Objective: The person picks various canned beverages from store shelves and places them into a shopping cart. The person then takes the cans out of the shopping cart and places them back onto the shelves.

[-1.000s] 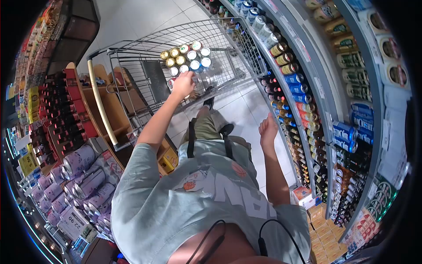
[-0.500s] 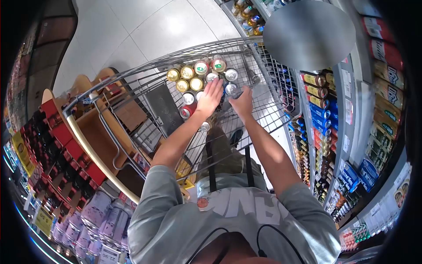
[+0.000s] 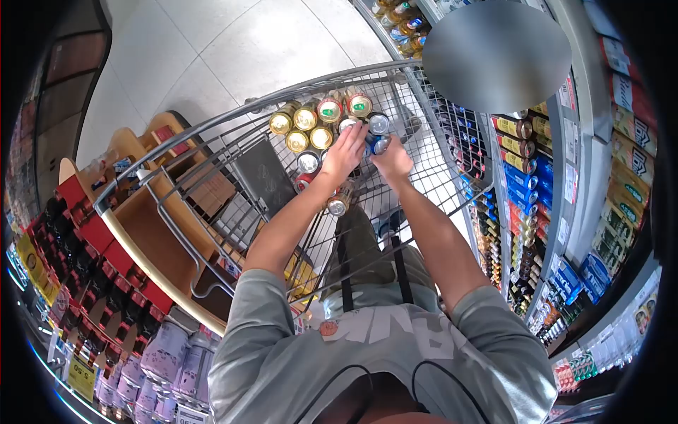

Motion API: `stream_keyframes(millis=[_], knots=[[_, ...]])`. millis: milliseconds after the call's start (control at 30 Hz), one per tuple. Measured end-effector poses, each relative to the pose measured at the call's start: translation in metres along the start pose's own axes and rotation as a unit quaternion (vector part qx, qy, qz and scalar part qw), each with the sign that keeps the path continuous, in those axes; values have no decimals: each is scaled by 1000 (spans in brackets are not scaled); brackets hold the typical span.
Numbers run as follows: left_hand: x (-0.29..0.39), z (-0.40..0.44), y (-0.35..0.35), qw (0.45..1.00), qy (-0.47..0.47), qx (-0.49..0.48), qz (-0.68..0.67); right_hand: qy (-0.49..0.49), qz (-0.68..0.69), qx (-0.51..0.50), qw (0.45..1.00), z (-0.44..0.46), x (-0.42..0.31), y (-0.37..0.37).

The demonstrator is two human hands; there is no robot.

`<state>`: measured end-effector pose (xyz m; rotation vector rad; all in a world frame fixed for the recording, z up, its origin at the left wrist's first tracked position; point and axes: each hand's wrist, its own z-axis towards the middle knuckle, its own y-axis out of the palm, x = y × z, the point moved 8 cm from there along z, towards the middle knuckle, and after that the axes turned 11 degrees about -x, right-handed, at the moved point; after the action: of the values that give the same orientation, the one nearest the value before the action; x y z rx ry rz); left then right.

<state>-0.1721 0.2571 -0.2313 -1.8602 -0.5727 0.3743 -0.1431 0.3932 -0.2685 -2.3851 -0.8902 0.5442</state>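
Note:
Inside the wire shopping cart (image 3: 332, 73), several drink cans stand close together. My left hand (image 3: 344, 155) lies over the front of the group, fingers stretched out and touching a silver-topped can (image 3: 347, 125). On the right side of the group, my right hand (image 3: 393, 162) is closed on a blue can (image 3: 379, 145), which looks slightly tilted. Another silver-topped can (image 3: 378, 124) stands just beyond it. Gold-topped cans (image 3: 305, 118) fill the left part, beside cans with green tabs (image 3: 330, 109). A red can (image 3: 305, 181) is partly hidden by my left wrist. Nearer me lies a separate can (image 3: 337, 205).
A dark flat panel (image 3: 263, 177) is at the cart's left end. Wooden display stands (image 3: 162, 244) with bottles line the left. Shelves of cans and packs (image 3: 522, 184) run along the right. Pale floor tiles (image 3: 233, 42) lie beyond the cart.
My right hand has closed further around the blue can, which now leans. My left fingers have drawn closer together over the cans. The view has shifted slightly.

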Motion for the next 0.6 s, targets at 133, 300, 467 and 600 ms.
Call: stream_keyframes(millis=[133,300,467,600], knots=[[1,0,2,1000,15,25,0,44,-12,-20,999,-17,18,-22],[18,-6,-22,999,38,13,23,2,25,1,1000,-48,63,-56],[44,-18,-56,997,62,38,10,-85,165,37,982,-101,119,-111],[63,-13,-104,990,56,-12,-126,-128,287,88,945,-157,186,-157]])
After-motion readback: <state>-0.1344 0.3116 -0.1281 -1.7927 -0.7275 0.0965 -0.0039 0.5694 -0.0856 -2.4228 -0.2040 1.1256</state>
